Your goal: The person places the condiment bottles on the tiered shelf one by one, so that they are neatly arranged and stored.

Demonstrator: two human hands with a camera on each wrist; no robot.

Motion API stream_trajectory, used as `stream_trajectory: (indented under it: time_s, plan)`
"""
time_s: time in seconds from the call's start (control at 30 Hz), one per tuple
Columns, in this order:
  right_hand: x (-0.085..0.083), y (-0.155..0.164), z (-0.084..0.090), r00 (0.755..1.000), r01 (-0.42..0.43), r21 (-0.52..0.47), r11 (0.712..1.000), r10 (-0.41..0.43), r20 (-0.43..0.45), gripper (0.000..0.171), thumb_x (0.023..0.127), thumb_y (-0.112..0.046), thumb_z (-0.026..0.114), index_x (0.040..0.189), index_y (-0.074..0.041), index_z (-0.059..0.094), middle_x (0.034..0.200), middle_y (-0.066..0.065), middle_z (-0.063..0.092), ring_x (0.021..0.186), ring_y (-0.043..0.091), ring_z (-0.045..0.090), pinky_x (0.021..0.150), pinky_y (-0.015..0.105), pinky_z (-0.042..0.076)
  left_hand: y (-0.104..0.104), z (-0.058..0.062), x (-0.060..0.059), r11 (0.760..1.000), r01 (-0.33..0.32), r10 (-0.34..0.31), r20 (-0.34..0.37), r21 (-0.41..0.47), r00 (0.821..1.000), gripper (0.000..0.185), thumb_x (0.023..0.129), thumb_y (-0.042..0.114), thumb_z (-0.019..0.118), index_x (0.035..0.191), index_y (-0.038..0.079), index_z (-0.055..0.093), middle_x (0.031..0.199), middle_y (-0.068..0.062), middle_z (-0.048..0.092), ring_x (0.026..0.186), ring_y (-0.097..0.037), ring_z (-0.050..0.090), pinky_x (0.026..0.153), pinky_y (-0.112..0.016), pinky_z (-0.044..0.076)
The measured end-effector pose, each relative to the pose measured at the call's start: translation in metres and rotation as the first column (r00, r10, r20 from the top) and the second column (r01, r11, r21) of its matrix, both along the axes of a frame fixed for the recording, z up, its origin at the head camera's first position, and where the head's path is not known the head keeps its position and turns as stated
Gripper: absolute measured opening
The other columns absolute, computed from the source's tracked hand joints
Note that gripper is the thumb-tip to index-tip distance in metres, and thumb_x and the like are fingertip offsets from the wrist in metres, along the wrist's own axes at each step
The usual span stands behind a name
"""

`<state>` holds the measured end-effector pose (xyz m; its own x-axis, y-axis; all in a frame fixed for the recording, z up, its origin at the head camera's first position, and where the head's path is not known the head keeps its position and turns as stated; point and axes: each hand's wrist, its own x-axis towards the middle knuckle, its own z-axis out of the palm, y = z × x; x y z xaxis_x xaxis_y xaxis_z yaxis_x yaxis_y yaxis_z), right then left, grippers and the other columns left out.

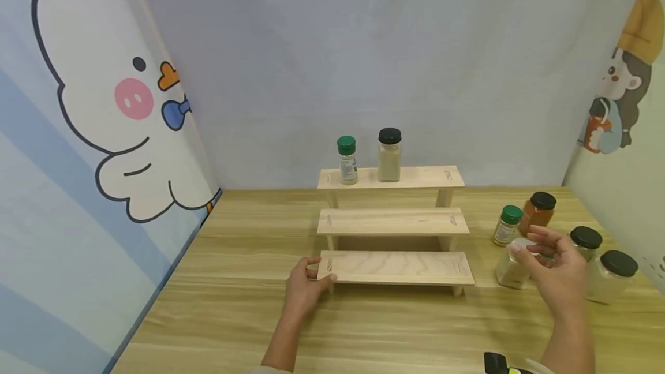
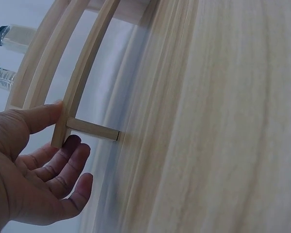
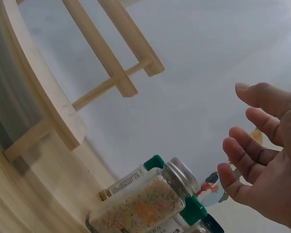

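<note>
Presently, left hand (image 1: 303,286) grips the lowest shelf (image 1: 397,268) end, thumb above, fingers beneath. Right hand (image 1: 553,267) hovers, fingers loosely spread, just beside white-capped jar (image 1: 511,267).

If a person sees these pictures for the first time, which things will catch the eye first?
First the three-step wooden rack in the middle of the table, with two spice jars on its top step. The left hand holds the left end of the lowest step, while the right hand hovers open over a silver-capped jar among more jars at the right.
</note>
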<state>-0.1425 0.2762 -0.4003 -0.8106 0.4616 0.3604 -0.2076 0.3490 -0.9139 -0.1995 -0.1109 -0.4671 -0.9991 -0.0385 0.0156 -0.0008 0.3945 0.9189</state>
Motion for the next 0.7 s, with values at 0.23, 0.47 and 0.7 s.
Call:
stream_trajectory:
  time_s: [0.23, 0.47, 0.7]
  plan:
    - [0.008, 0.021, -0.012, 0.995, -0.036, 0.088, 0.995, 0.028, 0.094, 0.054, 0.084, -0.007, 0.069, 0.133, -0.016, 0.048, 0.111, -0.012, 0.045, 0.094, 0.002, 0.045, 0.074, 0.007, 0.037, 0.0, 0.001, 0.0, 1.0, 0.002, -0.002, 0.01, 0.002, 1.0, 0.058, 0.077, 0.019, 0.078, 0.124, 0.0, 0.052, 0.093, -0.014, 0.057, 0.076, -0.023, 0.055, 0.061, -0.035, 0.047]
    - [0.009, 0.037, -0.028, 0.973, -0.062, 0.079, 0.995, 0.042, 0.226, 0.06, 0.084, -0.015, 0.071, 0.137, -0.016, 0.043, 0.115, -0.012, 0.039, 0.094, 0.002, 0.04, 0.071, 0.008, 0.038, 0.0, 0.0, -0.003, 1.0, 0.008, -0.008, 0.014, 0.015, 1.0, 0.058, 0.077, 0.018, 0.078, 0.124, -0.001, 0.051, 0.089, -0.013, 0.059, 0.07, -0.022, 0.056, 0.059, -0.034, 0.047]
    - [0.002, 0.049, -0.054, 0.934, -0.119, 0.038, 0.992, 0.099, 0.343, 0.073, 0.083, -0.024, 0.072, 0.144, -0.023, 0.032, 0.113, -0.009, 0.041, 0.092, 0.001, 0.041, 0.068, 0.016, 0.042, -0.001, 0.001, -0.002, 1.0, 0.011, -0.011, 0.018, 0.012, 1.0, 0.058, 0.076, 0.017, 0.078, 0.124, -0.001, 0.05, 0.089, -0.013, 0.059, 0.07, -0.022, 0.056, 0.059, -0.034, 0.047]
